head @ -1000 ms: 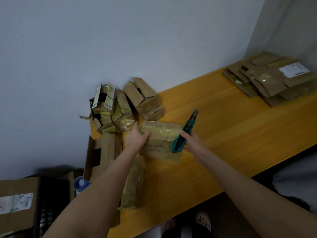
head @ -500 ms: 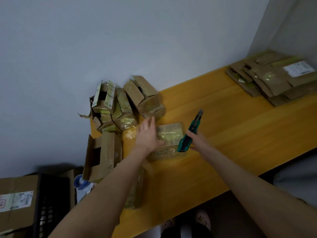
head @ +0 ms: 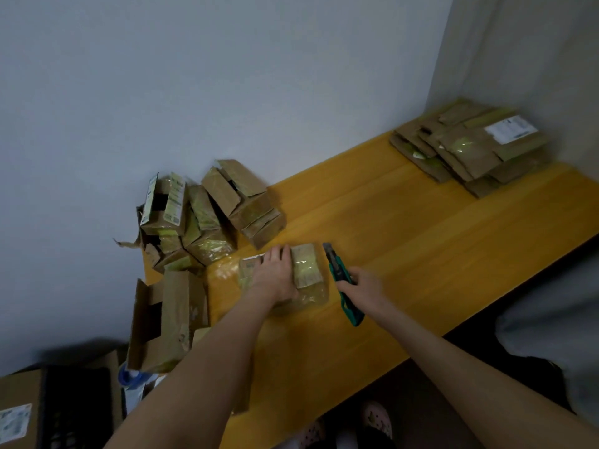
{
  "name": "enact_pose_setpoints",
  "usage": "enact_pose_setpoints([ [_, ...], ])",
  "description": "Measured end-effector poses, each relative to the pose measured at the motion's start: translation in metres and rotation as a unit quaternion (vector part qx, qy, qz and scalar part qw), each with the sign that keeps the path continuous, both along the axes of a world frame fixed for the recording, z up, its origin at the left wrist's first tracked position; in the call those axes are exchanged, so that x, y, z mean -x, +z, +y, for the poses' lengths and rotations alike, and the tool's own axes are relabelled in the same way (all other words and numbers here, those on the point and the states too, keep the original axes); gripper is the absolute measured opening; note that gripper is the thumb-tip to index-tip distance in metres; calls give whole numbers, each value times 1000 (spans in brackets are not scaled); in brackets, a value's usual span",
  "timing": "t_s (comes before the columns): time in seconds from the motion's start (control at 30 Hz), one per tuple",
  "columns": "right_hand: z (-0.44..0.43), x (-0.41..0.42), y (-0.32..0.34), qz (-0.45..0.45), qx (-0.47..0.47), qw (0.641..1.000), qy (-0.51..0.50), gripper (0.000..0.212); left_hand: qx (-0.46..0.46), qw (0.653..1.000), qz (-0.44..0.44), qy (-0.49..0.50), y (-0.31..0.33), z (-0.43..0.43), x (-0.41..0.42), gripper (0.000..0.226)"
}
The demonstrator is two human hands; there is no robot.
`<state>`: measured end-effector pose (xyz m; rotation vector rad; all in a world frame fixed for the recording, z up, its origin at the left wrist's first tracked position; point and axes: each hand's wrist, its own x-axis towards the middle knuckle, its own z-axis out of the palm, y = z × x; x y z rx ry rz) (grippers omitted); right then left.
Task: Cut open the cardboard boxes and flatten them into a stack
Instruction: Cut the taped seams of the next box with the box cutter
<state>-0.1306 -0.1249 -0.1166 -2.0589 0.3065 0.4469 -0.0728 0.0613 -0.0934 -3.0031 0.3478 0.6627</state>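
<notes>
Pressing flat, fingers spread, with left grip (head: 275, 280) on small brown tape-wrapped cardboard box (head: 306, 268) near left end of the yellow wooden desk (head: 421, 254). Holding teal utility knife (head: 337, 268) in curled right grip (head: 364, 291) just above the desk. At desk's left rear, heaped brown cardboard boxes (head: 210, 215); at its right end, flattened brown cardboard stack (head: 470, 150)
</notes>
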Motion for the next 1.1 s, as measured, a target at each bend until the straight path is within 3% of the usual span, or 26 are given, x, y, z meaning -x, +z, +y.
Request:
enact_pose_setpoints([
  [0.2, -7, 4, 10, -42, 54, 998, 14, 54, -8, 994, -109, -17, 6, 4, 3, 119],
  [0.7, -11, 4, 28, -79, 218, 957, 173, 58, -21, 994, -112, 0, -9, 9, 14, 111],
  [0.97, -4, 3, 38, -80, 270, 937, 207, 51, -25, 994, -107, 5, -10, 7, 12, 113],
  [1.1, -5, 2, 44, -49, 276, 932, 228, 58, -22, 995, -96, 8, -11, 8, 8, 113],
])
